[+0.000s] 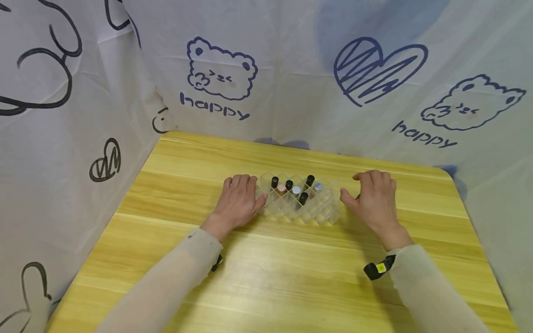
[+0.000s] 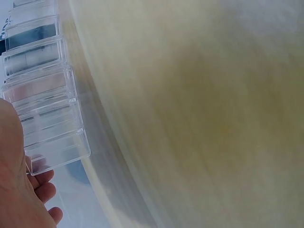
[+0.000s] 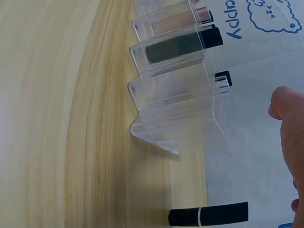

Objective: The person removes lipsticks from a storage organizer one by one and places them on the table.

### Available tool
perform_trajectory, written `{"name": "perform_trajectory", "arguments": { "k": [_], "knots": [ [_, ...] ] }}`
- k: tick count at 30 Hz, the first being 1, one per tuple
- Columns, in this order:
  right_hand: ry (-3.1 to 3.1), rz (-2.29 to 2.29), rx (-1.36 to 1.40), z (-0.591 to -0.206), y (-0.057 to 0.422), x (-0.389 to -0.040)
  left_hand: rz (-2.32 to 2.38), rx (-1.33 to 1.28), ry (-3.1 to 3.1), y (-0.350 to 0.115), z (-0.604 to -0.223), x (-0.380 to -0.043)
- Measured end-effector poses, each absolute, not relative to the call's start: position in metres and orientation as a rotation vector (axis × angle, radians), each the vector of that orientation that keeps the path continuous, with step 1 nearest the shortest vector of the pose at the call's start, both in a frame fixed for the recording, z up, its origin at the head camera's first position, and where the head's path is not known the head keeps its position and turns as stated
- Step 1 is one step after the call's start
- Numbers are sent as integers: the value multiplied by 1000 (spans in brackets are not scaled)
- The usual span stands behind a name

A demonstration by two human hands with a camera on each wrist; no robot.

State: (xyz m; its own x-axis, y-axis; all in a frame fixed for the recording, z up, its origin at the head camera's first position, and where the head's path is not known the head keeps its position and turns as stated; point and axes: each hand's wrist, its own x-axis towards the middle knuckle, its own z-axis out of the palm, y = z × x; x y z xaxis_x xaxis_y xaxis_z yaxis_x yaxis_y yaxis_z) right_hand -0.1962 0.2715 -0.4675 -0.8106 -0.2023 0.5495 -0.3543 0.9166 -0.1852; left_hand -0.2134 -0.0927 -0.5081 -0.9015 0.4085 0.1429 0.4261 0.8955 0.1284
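Note:
A clear plastic lipstick organizer (image 1: 329, 213) with diamond-shaped slots stands on the table. Several lipstick tubes sit in it, among them a black-capped tube (image 1: 303, 199), a silver-topped one (image 1: 296, 190) and a pinkish one (image 3: 178, 23). My left hand (image 1: 239, 200) holds the organizer's left end, thumb at the front and fingers behind. To the right of the organizer, apart from it, my right hand (image 1: 376, 201) is raised with thumb and fingers spread and nothing between them. Below that hand a black lipstick tube (image 3: 223, 214) with a pale ring stands upright on the table, mostly hidden in the head view.
The wooden table (image 1: 270, 277) spreads out in front of the organizer and to both sides. A white cloth (image 1: 291, 92) with drawn bears and hearts hangs along the table's back and sides. Both wrists carry a black strapped device (image 1: 376, 269).

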Motion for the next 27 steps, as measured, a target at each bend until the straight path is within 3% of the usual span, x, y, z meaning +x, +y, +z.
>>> {"name": "perform_trajectory", "arguments": {
  "k": [27],
  "knots": [
    [-2503, 385, 449, -474, 260, -187, -277, -678, -3070, -89, -506, -211]
  ]
}}
